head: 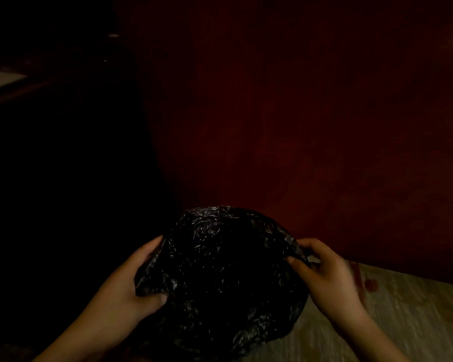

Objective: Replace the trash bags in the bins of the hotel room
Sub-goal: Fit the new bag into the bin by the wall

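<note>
A crinkled black trash bag (pixel 220 273) fills the lower middle of the dim head view, spread into a rounded shape. My left hand (pixel 131 286) grips its left edge, thumb pressed on the plastic. On the right edge, my right hand (pixel 322 267) pinches the bag between thumb and fingers. Whether a bin sits under the bag is hidden by the plastic and the darkness.
A dark red wall or panel (pixel 298 113) rises behind the bag. Pale wood-grain floor (pixel 403 317) shows at the lower right. The left side is almost black, with a faint pale patch (pixel 0 79) at the far left.
</note>
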### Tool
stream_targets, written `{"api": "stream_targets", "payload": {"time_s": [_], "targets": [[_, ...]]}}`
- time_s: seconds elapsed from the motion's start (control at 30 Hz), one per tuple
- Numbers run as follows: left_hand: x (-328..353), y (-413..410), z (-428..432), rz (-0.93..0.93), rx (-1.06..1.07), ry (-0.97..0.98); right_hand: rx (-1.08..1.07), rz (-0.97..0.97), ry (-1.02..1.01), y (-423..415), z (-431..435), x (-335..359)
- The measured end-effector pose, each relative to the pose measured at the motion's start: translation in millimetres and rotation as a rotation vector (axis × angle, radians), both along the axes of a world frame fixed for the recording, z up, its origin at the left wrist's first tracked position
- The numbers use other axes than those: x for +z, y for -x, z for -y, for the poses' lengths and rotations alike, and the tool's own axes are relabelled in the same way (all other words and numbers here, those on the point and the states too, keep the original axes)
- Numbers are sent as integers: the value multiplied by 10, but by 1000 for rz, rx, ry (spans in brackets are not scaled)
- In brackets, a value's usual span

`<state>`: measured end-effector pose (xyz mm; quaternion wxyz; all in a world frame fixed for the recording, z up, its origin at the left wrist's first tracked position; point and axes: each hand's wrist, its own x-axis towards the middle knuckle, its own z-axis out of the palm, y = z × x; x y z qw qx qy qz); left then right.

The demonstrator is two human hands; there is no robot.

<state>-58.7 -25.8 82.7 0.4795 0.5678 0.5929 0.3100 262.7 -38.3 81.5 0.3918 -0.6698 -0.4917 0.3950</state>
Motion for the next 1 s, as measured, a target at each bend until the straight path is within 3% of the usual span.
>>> {"api": "stream_targets", "payload": {"time_s": [0.13,0.23,0.33,0.4,0.5,0.53,0.6,0.67,0.77,0.9,1.0], "targets": [[-136,-119,-20,-6,38,28,31,315,-24,3,-37,-106],[-203,-211,-21,-30,41,-7,-3,372,-53,-69,-82,-113],[-245,-255,-9,-106,11,-42,118,637,-23,-72,-53,-149],[-324,-264,-24,-150,25,-23,194,850,-175,8,-16,-180],[-423,-246,-66,-183,12,6,352,865,-448,316,-32,-195],[-440,-240,-77,-213,-6,-1,458,847,-420,441,-71,-219],[-477,-218,-103,-265,-29,-15,691,847,-136,692,-245,-309],[-522,-182,-115,-295,-24,-2,927,986,169,910,-484,-491],[-605,-151,-130,-349,-45,21,1183,1150,450,1144,-686,-956],[-715,-160,-149,-383,-22,102,1065,1519,561,1039,-755,-1346],[-760,-137,-137,-310,-18,160,1074,1549,605,892,-849,-1492]]}}
